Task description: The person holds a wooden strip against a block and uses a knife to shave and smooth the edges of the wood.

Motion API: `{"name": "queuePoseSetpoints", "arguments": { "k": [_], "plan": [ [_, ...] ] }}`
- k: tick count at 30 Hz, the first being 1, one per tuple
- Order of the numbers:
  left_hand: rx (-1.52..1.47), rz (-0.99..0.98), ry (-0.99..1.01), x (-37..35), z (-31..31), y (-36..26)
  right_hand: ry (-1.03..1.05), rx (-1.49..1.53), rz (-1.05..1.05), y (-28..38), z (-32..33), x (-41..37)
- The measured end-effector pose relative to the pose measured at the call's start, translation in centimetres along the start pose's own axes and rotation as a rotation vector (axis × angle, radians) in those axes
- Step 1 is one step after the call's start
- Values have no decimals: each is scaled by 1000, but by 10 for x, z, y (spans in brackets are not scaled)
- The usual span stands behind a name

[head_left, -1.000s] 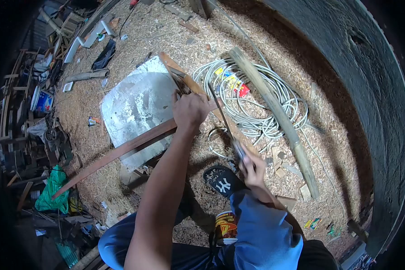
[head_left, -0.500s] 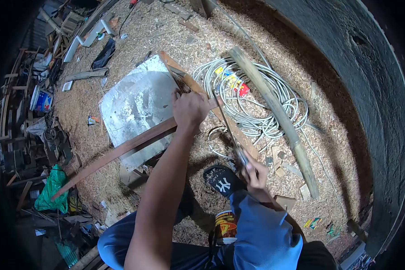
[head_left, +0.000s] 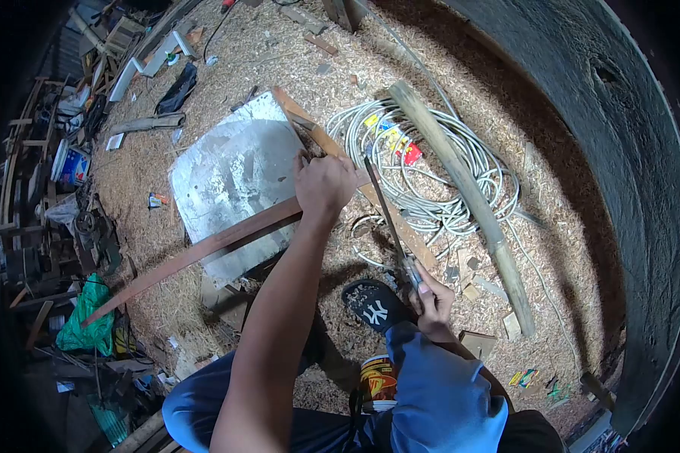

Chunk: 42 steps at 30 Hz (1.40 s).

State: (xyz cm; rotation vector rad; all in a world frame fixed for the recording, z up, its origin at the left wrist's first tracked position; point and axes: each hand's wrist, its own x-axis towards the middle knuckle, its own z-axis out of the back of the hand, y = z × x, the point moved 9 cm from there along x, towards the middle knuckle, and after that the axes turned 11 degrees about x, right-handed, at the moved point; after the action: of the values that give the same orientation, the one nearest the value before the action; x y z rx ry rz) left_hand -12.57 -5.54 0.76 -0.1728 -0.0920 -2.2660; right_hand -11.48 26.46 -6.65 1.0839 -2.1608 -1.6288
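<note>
My left hand (head_left: 325,185) is closed over the right end of a long reddish-brown wooden strip (head_left: 230,236), which slants down to the left across a pale, scuffed slab (head_left: 230,162). A brown board (head_left: 400,225) runs diagonally under the strip's right end, just past my knuckles. In my right hand (head_left: 434,306) is the handle of a long, narrow-bladed tool (head_left: 389,214), seen almost edge-on. Its dark blade points up and away, close beside the strip's short end and overlapping the board in this view.
A coil of grey cable (head_left: 446,208) lies right of the board, with a thick wooden pole (head_left: 465,185) across it. Wood shavings (head_left: 279,41) cover the ground. My dark shoe (head_left: 374,303) and a colourful tin (head_left: 378,381) are close below. Scrap wood and a green bag (head_left: 91,313) line the left.
The blade has shifted slightly right, off the strip's end that it overlapped before. My left hand keeps its hold on the strip. The whole view has moved a little.
</note>
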Motion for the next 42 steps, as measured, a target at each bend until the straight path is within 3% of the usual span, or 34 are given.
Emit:
{"name": "queuePoseSetpoints", "arguments": {
  "k": [4, 7, 10, 11, 16, 19, 22, 27, 29, 33, 36, 42],
  "plan": [
    [22, -45, 12, -1, -1, -4, 55, -152, 117, 34, -32, 40],
    [4, -58, -28, -3, 0, 0, 57, -45, 65, 39, -52, 94],
    [23, -74, -120, -4, 1, -3, 63, -104, 66, 34, -43, 73],
    [12, -68, -134, -3, -3, -2, 62, -134, 176, 28, -34, 55],
    [11, -15, -32, -3, -2, -2, 24, -47, 7, 12, -8, 6],
    [3, -20, -21, 2, -1, -3, 57, -182, 185, 28, -30, 53],
    [19, -2, 14, 1, -5, 3, 46, -123, 89, 36, -47, 85],
    [-40, 18, -4, 2, -4, 4, 57, -190, 137, 28, -22, 22],
    [-24, -2, -31, 4, -4, 3, 10, -20, -17, 11, -6, 4],
    [3, -11, -53, 1, -3, 2, 53, -127, 131, 34, -33, 44],
    [-14, -43, -19, 2, -1, 2, 71, 22, 51, 35, -44, 89],
    [26, -42, -1, 5, -3, 1, 28, -19, 53, 33, -16, 18]
  ]
}}
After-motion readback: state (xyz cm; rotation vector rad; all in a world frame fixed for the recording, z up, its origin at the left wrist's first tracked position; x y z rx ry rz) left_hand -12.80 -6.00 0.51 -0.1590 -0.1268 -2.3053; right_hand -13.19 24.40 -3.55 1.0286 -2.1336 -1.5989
